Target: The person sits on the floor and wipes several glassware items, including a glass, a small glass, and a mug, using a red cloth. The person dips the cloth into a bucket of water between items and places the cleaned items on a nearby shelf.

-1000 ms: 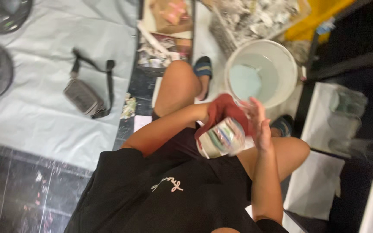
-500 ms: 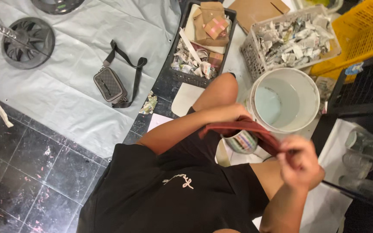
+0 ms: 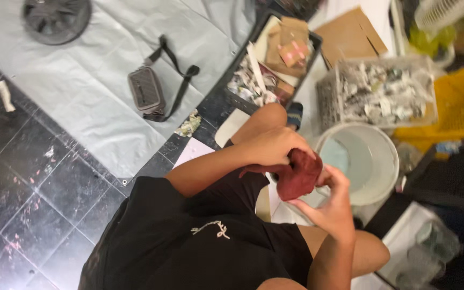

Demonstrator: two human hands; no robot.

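Change since half a second back: the dark red cloth (image 3: 299, 174) was pulled out long and thin between the two hands, running across the lap; I now see it bunched into a thick wad. The right hand (image 3: 328, 207), which was out to the side with the strip's end, has come in close under the cloth. The view has swung too: the white bucket (image 3: 374, 161) now sits just beyond the hands rather than above them.

Nearest me, black shirt (image 3: 189, 241) and shorts, person seated on the floor, knees bent.

Right hand: fingers partly curled, palm up, cupping the lower end of the cloth, thumb and forefinger against it. Left hand (image 3: 272, 147): fingers closed over the cloth's upper end, gripping from above.

The cloth is held over the lap, just in front of the bucket's near rim. Its long axis is now short and runs on a slant, from upper right by the bucket down to the left toward the body; the fatter end is the upper one.

Beyond: bucket with pale liquid inside. Past it, a clear crate (image 3: 377, 94) of torn paper scraps, and a black tray (image 3: 267, 70) holding cardboard and paper pieces. Farther left, a small grey bag (image 3: 146, 91) with a black strap lies on a pale sheet (image 3: 81, 64), well apart from the hands.
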